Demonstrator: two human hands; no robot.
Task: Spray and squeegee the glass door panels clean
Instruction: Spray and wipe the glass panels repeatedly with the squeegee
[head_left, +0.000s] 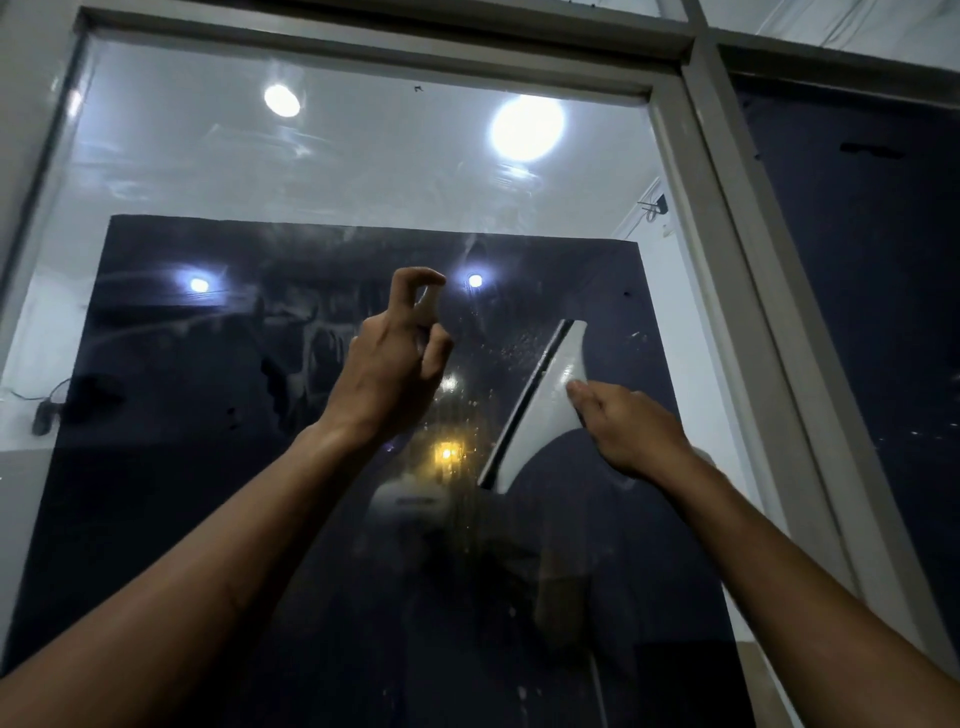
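The glass door panel fills the view, with a dark sheet behind its lower part and wet streaks and droplets near its middle. My left hand is raised in front of the glass and grips a small spray bottle, mostly hidden by the fingers, with the index finger curled over its top. My right hand holds a white squeegee by its handle. Its dark blade edge lies tilted against the glass, to the right of the left hand.
A grey door frame borders the panel at the top and right. A second dark glass panel lies beyond the frame on the right. Ceiling lamps reflect in the upper glass.
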